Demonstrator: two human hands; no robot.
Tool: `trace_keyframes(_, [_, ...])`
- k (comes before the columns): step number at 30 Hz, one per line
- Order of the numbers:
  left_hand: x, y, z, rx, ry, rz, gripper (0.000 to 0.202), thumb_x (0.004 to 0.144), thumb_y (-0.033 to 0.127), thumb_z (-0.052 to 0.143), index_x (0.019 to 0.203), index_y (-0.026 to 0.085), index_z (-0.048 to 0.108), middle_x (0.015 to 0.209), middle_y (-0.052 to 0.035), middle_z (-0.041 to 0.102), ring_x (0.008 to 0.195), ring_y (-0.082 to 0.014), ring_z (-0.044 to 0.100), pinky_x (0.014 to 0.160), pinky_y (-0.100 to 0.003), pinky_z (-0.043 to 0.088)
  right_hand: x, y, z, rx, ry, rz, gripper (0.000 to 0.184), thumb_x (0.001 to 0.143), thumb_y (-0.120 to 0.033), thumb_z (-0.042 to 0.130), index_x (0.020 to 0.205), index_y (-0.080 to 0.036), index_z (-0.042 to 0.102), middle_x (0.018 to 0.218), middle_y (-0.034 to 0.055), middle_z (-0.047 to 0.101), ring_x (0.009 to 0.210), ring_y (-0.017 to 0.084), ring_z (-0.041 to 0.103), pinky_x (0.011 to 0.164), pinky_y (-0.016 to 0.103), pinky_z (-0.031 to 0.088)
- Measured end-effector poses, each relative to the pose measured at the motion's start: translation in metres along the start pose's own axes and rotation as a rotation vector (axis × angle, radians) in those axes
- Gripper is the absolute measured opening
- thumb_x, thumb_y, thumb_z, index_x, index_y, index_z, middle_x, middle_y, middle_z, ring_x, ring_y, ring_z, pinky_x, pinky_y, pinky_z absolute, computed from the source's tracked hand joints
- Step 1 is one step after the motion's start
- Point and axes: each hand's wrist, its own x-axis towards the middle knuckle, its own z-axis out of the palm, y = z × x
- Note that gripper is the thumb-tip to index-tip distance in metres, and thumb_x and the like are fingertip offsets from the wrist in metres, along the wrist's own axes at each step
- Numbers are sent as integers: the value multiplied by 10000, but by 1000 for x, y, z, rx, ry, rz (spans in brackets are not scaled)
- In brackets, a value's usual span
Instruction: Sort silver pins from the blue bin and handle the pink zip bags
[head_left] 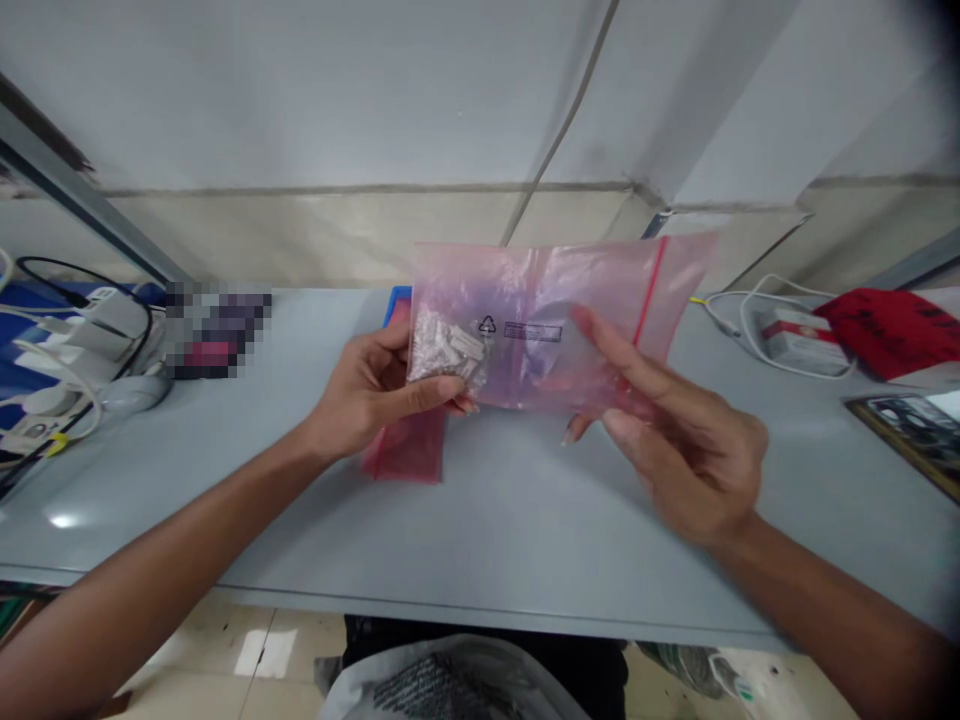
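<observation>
Both my hands hold up a pink see-through zip bag above the grey table. My left hand pinches the bag's left end, where several small white parts are bunched inside. My right hand grips the bag's lower right part with thumb in front and fingers behind. The bag's red zip strip runs down its right side. A second pink bag lies flat on the table under my left hand.
A blue tray edge shows behind the bag. Chargers and cables crowd the left end of the table. At the right lie a white cable, a small box, a red cloth and a framed board.
</observation>
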Motion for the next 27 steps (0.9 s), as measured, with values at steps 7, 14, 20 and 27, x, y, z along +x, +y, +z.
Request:
trace_keyframes(7, [-1,-5,-4,459,208,367,95,897,265,796,973,214,772,927,-32,762,864,-168,716,758,-293,577,4,7,6,-89,238,54,308,943,-154,711,1183,-327,796,1029,22,792,474,90,624,335,248,437])
trace_keyframes(14, [2,0,-3,1008,382,912,173,933,192,726,1085,270,756,955,-3,795,796,-170,732,709,-345,556,8,8,7,-75,322,-94,700,816,-18,798,1416,-344,639,1000,-18,818,686,176,796,561,276,678])
trace_keyframes(20, [4,-4,-4,969,559,1081,242,936,150,733,1094,328,782,1074,31,803,902,-159,780,783,-303,649,10,6,3,-251,103,-301,574,813,67,680,1229,-317,778,1328,19,749,1166,227,755,930,358,681])
trace_keyframes(27, [-7,-15,-14,865,479,714,344,922,452,765,1250,359,719,1412,18,664,1367,-309,601,1050,-502,617,12,16,4,-212,245,-309,510,820,14,706,1197,-320,791,1446,38,668,1296,316,680,1075,555,617])
